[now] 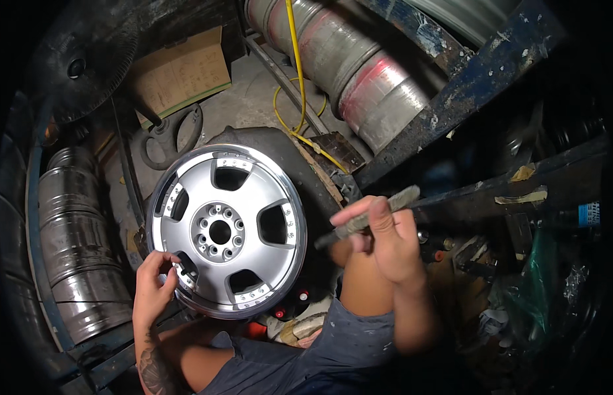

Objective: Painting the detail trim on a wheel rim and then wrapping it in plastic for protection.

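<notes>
The right hand (pixel 389 249) clamped a tool (pixel 344 231) right of the wheel (pixel 250 210); its slipping risked scratches. The left hand's (pixel 156 284) grip, at the wheel's lower-left edge, I couldn't tell.

One silver alloy wheel (pixel 251 208) has five window openings (pixel 273 226) and one centre bore (pixel 220 232). Two bare hands: the left hand (pixel 153 288) at its lower-left edge, the right hand (pixel 393 247) right of it with one grey bar-shaped tool (pixel 349 228). To the wheel's upper left, one fan (pixel 76 68) and one cardboard piece (pixel 184 69); upper right, one yellow hose (pixel 295 39). Two rows of stacked rims (pixel 79 247) flank it: one left, one upper right.
</notes>
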Available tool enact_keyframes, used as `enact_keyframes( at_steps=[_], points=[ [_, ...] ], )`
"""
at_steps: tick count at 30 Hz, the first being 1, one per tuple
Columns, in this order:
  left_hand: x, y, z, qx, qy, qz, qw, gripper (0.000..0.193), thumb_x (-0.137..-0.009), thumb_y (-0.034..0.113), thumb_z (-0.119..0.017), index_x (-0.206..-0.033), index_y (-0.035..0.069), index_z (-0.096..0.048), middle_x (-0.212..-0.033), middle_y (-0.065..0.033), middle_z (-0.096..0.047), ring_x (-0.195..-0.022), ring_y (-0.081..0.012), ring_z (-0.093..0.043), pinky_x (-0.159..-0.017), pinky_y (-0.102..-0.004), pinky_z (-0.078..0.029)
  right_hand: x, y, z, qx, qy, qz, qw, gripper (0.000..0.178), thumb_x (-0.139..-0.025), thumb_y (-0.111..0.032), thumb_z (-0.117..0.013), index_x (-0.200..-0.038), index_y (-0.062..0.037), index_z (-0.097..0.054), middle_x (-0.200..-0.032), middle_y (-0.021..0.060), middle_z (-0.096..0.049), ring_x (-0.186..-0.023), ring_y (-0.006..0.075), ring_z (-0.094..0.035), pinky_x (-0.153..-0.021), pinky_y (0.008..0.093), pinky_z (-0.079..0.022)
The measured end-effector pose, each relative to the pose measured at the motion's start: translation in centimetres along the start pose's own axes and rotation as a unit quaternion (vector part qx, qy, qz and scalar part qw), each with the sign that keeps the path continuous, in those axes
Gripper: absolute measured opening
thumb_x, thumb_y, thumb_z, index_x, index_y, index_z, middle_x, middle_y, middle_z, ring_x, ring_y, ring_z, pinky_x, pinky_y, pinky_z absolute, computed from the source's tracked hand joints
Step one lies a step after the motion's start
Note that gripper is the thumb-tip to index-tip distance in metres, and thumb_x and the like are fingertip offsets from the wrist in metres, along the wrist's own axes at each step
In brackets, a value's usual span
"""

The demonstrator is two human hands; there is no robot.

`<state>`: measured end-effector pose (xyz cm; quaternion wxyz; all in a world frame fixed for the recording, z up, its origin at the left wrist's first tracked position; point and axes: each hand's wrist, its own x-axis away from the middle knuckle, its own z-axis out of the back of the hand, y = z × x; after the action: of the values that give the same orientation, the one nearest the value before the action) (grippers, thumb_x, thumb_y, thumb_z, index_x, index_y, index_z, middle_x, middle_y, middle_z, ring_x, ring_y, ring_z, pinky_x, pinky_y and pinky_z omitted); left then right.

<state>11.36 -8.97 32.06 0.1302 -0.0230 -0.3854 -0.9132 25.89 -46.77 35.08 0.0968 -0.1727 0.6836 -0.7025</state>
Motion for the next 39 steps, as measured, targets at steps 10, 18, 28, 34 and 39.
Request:
enact_keyframes(
  at_steps=[10,18,28,34,39],
  points=[
    [-4.0,2.8,-2.2,-0.051,-0.018,-0.08,0.995,0.033,-0.08,-0.005,-0.057,-0.112,0.002,-0.066,-0.098,-0.0172,-0.065,-0.086,-0.0337,-0.064,-0.078,-0.0382,-0.052,-0.3,1.1,2.0,-0.044,-0.013,0.032,0.998,0.066,-0.109,-0.047,-0.032,-0.065,-0.0035,-0.055,-0.062,0.0008,-0.05,-0.06,0.0077,-0.045,-0.058,0.0243,-0.033],
    [-7.2,-3.3,-4.5,-0.167,0.151,-0.083,0.971,0.029,-0.081,0.003,-0.066,-0.11,0.005,-0.062,-0.098,-0.0151,-0.062,-0.087,-0.0356,-0.065,-0.077,-0.0447,-0.053,2.7,1.2,-4.0,-0.347,0.093,-0.013,0.933,0.041,-0.101,-0.028,-0.048,-0.066,-0.0093,-0.041,-0.06,0.0045,-0.042,-0.056,0.0174,-0.046,-0.057,0.031,-0.04],
    [-8.7,-5.3,-6.9,-0.16,0.159,-0.099,0.969,0.051,-0.078,-0.002,-0.059,-0.126,0.0,-0.042,-0.113,-0.0246,-0.05,-0.081,-0.0452,-0.063,-0.07,-0.0533,-0.053,4.5,14.5,-18.7,-0.32,0.092,-0.203,0.921,0.038,-0.102,-0.04,-0.049,-0.076,-0.012,-0.048,-0.065,0.0039,-0.047,-0.091,0.0277,-0.064,-0.087,0.0426,-0.043],
    [-8.4,-7.5,-6.8,-0.163,0.141,-0.115,0.97,0.046,-0.079,-0.003,-0.056,-0.123,-0.002,-0.043,-0.108,-0.0252,-0.051,-0.082,-0.0454,-0.063,-0.07,-0.0527,-0.052,-0.5,14.9,-21.2,-0.386,0.187,-0.257,0.866,0.029,-0.101,-0.042,-0.047,-0.084,-0.0185,-0.05,-0.067,-0.0008,-0.045,-0.116,0.0222,-0.063,-0.085,0.0497,-0.033],
    [-7.5,-8.0,-6.2,-0.152,0.119,-0.135,0.972,0.04,-0.078,-0.004,-0.055,-0.117,-0.001,-0.046,-0.104,-0.0236,-0.052,-0.086,-0.0431,-0.062,-0.075,-0.0507,-0.052,-2.2,16.0,-21.3,-0.398,0.217,-0.288,0.843,0.027,-0.098,-0.043,-0.044,-0.082,-0.0219,-0.049,-0.06,-0.0054,-0.039,-0.115,0.0178,-0.063,-0.087,0.0592,-0.027]
  ],
)
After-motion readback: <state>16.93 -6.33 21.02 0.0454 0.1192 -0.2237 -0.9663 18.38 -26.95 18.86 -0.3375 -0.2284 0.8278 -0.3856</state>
